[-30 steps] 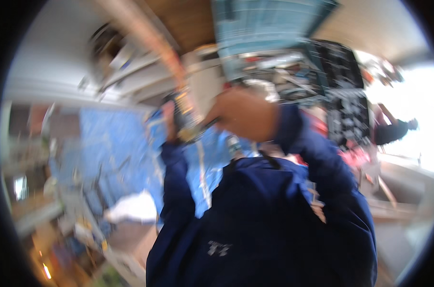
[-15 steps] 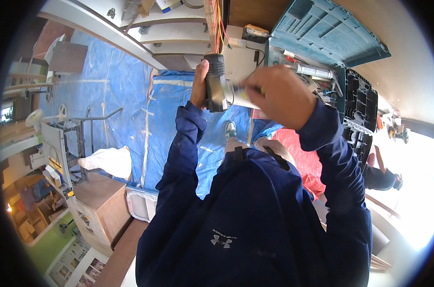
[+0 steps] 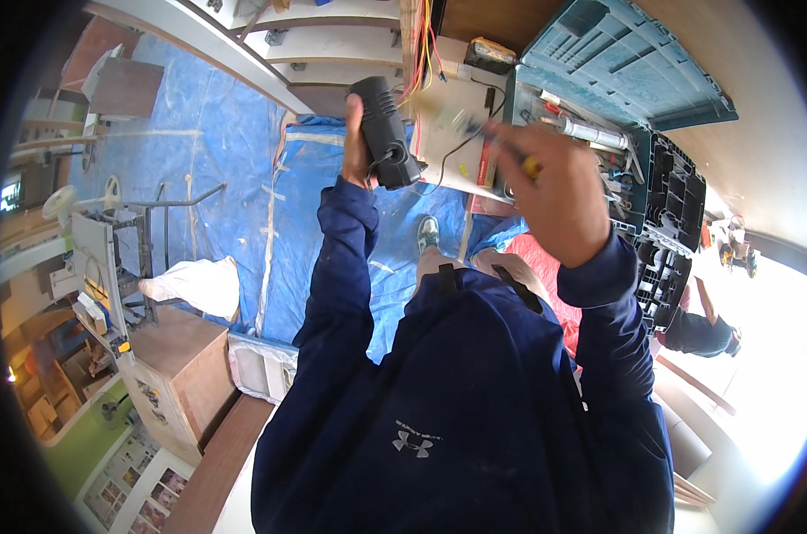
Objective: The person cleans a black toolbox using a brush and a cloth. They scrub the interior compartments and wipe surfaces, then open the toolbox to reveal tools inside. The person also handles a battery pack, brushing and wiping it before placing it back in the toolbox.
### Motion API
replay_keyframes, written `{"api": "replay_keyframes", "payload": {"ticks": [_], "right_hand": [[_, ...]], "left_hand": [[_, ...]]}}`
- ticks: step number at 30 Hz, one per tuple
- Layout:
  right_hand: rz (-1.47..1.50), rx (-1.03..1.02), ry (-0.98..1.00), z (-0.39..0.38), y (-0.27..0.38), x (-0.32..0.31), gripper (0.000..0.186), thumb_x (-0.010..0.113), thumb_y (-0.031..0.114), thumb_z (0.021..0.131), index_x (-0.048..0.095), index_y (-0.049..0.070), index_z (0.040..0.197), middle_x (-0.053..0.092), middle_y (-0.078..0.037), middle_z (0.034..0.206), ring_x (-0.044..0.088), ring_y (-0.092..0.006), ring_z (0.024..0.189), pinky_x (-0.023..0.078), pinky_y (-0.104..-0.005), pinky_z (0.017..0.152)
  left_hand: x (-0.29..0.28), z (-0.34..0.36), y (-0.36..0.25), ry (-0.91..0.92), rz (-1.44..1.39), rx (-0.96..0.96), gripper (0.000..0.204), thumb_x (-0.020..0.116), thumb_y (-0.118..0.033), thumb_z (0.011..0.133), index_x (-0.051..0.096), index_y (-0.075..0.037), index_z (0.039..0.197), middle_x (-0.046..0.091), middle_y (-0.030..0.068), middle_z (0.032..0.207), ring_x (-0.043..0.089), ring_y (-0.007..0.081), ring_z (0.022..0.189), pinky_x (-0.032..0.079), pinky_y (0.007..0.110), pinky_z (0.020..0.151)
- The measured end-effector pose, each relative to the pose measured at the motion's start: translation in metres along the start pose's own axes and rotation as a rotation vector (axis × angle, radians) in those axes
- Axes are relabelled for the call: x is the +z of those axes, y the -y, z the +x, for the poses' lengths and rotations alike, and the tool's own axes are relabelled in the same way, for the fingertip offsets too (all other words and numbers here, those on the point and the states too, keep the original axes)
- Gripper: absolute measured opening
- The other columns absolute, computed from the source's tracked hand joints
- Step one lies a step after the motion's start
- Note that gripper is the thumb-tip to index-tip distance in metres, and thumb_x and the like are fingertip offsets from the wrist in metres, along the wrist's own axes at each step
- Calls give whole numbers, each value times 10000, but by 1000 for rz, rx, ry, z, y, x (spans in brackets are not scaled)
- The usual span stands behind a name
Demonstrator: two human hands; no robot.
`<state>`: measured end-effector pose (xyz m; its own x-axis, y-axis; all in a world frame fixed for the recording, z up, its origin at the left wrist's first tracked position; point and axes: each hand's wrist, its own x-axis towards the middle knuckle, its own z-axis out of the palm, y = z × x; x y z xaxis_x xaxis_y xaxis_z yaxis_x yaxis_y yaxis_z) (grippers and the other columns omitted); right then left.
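Note:
In the head view, my left hand (image 3: 355, 147) grips a black plastic device (image 3: 384, 120), angled upright, with a thin cord hanging from its lower end. My right hand (image 3: 559, 191), right of the device and apart from it, is closed on a tool with a yellow and black handle (image 3: 530, 165); its far end is blurred. Red and yellow wires (image 3: 418, 53) hang from a wooden post above the device. Behind the hands is a pale board (image 3: 452, 129) with a black cable across it.
An open teal toolbox lid (image 3: 626, 62) and black cases (image 3: 672, 191) lie to the right, near another person (image 3: 706, 329) in dark clothing. Blue sheeting (image 3: 198, 151) covers the floor left and below, with a metal trolley (image 3: 101, 276), a plywood box (image 3: 181, 374) and a red cloth (image 3: 555, 267).
My left hand has raised and tilted the black device slightly up and left. My right hand has pulled away from it to the right and a little down, still holding the tool.

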<state>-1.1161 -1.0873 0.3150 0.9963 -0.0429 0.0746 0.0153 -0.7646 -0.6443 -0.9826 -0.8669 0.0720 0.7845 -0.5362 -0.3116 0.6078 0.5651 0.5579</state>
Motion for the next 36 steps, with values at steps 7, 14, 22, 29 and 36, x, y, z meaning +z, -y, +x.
{"api": "replay_keyframes", "payload": {"ticks": [7, 14, 22, 29, 36], "right_hand": [[268, 12, 89, -8, -25, 3, 241, 674, 52, 890, 746, -29, 1105, 738, -218, 917, 735, -323, 800, 587, -371, 750], [-49, -148, 52, 8, -32, 16, 191, 689, 118, 882, 781, 59, 1039, 725, -154, 885, 694, -339, 744, 548, -416, 677], [-41, -145, 205, 2, -28, 31, 187, 686, 139, 888, 771, 17, 1001, 706, -175, 877, 681, -381, 826, 540, -462, 769], [86, -205, 210, 8, -22, 13, 170, 683, 133, 870, 780, 67, 993, 687, -141, 839, 676, -367, 835, 538, -466, 749], [146, -99, 125, 13, -20, 23, 141, 690, 113, 881, 784, 48, 963, 731, -161, 889, 698, -348, 887, 542, -444, 814]], "left_hand": [[42, -22, -4, 251, -291, 174, 1305, 621, -897, 706, 260, 11, 1571, 509, 254, 1360, 546, 419, 1222, 457, 607, 1032], [35, -26, -4, 623, -488, 29, 1403, 394, -1035, 664, 272, 29, 1570, 469, 291, 1486, 375, 483, 1444, 254, 682, 1187], [37, -15, -2, 734, -370, 117, 1206, 569, -872, 776, 250, -39, 1589, 125, 239, 1690, 59, 426, 1571, 22, 746, 1196], [16, -25, -3, 707, -367, 186, 598, 260, -424, 1100, 346, -28, 1540, 55, 198, 1709, 15, 346, 1589, -9, 730, 1211], [61, -36, -2, 130, -385, 258, 631, 311, -433, 1090, 342, 28, 1519, 213, 250, 1666, 37, 361, 1587, -91, 681, 1221]]}}
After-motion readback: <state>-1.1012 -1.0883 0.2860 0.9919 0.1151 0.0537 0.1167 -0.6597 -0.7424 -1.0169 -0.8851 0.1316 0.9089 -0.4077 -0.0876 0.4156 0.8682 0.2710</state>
